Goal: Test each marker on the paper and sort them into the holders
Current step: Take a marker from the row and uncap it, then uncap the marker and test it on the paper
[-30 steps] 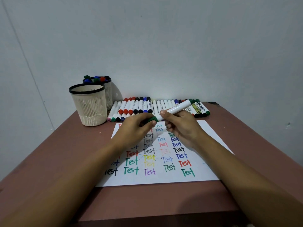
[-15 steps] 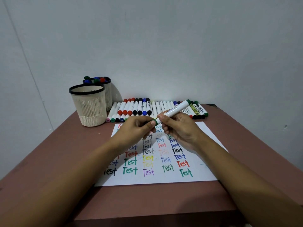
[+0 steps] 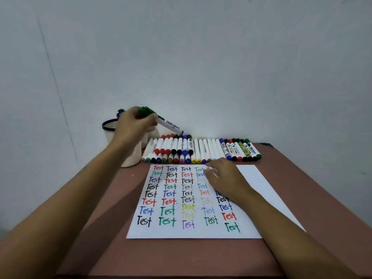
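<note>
My left hand (image 3: 135, 124) holds a green-capped white marker (image 3: 170, 124) by its cap end, raised over the two holders at the table's back left. The front cream holder with a black rim (image 3: 107, 125) is mostly hidden behind my hand and forearm; the rear holder (image 3: 120, 112) barely shows. My right hand (image 3: 223, 176) rests on the white paper (image 3: 253, 178) with fingers spread over the top rows of coloured "Test" words. A row of markers (image 3: 201, 150) lies along the paper's far edge.
The brown table (image 3: 314, 190) ends at a grey wall just behind the marker row. Its right edge runs diagonally past the paper. Bare table lies left of the paper under my left forearm.
My left hand took the green marker from my right hand and carried it up and left over the holders. My right hand dropped onto the paper, holding nothing.
</note>
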The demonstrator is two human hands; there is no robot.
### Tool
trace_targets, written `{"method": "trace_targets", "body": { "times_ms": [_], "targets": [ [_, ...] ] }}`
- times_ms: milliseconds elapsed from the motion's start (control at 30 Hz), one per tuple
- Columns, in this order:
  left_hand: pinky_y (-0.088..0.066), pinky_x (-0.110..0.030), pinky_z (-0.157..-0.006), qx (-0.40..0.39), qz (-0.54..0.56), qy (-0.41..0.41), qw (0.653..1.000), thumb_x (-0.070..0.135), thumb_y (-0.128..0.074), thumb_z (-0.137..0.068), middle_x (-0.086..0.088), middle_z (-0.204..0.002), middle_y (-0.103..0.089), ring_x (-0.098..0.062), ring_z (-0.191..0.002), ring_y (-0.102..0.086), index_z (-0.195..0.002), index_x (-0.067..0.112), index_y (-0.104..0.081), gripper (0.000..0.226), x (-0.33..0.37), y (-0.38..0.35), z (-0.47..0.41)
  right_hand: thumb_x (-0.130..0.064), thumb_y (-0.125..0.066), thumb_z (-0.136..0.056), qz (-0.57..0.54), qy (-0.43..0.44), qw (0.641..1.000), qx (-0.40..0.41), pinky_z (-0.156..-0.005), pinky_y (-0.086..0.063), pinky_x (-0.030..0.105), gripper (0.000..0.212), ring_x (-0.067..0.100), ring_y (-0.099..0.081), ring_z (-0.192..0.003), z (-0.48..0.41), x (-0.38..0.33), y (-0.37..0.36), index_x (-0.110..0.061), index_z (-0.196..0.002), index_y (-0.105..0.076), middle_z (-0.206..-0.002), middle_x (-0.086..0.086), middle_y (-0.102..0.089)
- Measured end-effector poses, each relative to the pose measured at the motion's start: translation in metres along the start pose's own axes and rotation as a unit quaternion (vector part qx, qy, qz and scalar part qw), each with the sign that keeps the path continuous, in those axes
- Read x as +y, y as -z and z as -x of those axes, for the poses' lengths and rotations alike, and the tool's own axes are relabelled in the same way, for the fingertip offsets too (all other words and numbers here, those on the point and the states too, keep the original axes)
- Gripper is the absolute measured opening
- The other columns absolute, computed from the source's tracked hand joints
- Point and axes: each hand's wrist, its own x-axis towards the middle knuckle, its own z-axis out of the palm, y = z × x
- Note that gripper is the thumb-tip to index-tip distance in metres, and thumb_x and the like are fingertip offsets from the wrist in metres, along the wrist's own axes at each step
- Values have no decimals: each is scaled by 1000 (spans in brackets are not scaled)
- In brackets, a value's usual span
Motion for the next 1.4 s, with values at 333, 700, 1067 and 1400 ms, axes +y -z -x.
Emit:
{"method": "trace_targets", "body": {
  "times_ms": [333, 700, 1067, 1400],
  "targets": [
    [-40, -28, -54, 157, -323, -97, 928, 12, -49, -91, -20, -112, -57, -24, -80, -52, -114, 0, -50, 26, 40, 64, -108, -30, -52, -95, 79, 61, 994, -36, -92, -40, 24, 34, 18, -49, -114, -5, 1, -6, -13, -124, -62, -123, 5, -55],
    [-43, -40, -67, 32, -431, -49, 900, 6, -49, -92, -28, -103, -55, -38, -82, -55, -130, 4, -31, 42, -19, 52, -128, -32, -48, -97, 95, 62, 993, -42, -98, -36, 24, 37, 14, -43, -120, -5, -3, -4, -18, -130, -57, -129, 0, -51],
    [-40, -36, -84, -74, -562, -18, 823, 20, -41, -96, -23, -118, -56, -35, -106, -51, -117, 1, -57, 33, -35, 47, -128, -31, -49, -97, 92, 51, 993, -47, -99, -39, 28, 36, 14, -44, -120, -6, -2, -4, -17, -128, -58, -129, 1, -51],
    [-46, -33, -95, -78, -365, -177, 911, 24, -44, -96, -9, -121, -54, -17, -105, -53, -127, 14, -52, 34, -7, -9, -12, -28, -45, -98, 120, 50, 990, -56, -96, -40, 29, 34, 18, -45, -118, -6, -8, -3, -15, -127, -57, -127, 4, -52]
  ]
}}
